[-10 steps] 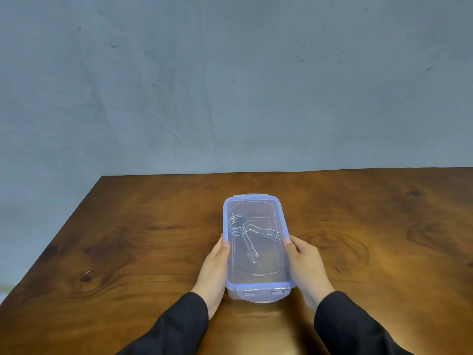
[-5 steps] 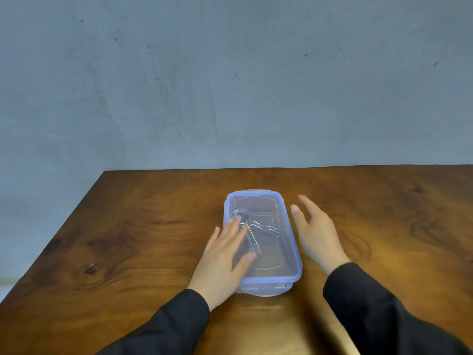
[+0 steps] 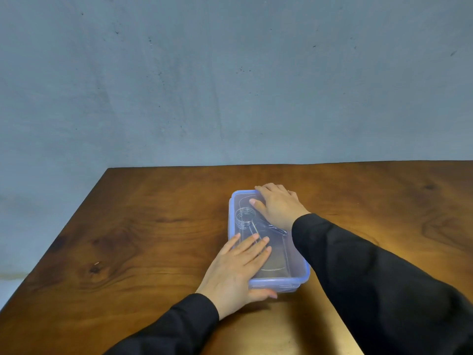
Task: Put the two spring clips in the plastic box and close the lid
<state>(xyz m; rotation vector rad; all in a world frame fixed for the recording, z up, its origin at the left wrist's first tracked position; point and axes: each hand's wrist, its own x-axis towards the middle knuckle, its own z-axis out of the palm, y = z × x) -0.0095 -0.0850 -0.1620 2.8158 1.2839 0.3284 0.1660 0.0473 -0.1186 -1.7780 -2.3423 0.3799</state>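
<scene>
The clear plastic box point(image 3: 294, 278) with a blue-rimmed lid point(image 3: 280, 254) sits lengthwise on the wooden table, with the lid on top. Through the lid I see one spring clip's wire coil point(image 3: 245, 217) and part of a second clip point(image 3: 277, 230). My left hand point(image 3: 235, 267) lies flat on the near left part of the lid, fingers spread, thumb against the near end wall. My right hand point(image 3: 279, 204) covers the far end, thumb on the lid and fingers curled over the far edge. The far latch is hidden under it.
The brown wooden table point(image 3: 153, 239) has its left edge running diagonally at the left and its far edge against a grey-blue wall point(image 3: 230, 85). My black sleeves point(image 3: 371, 278) cross the near right of the table.
Both hands left the box's long sides. The left hand moved onto the lid and slid nearer. The right hand reached forward and settled over the far end.
</scene>
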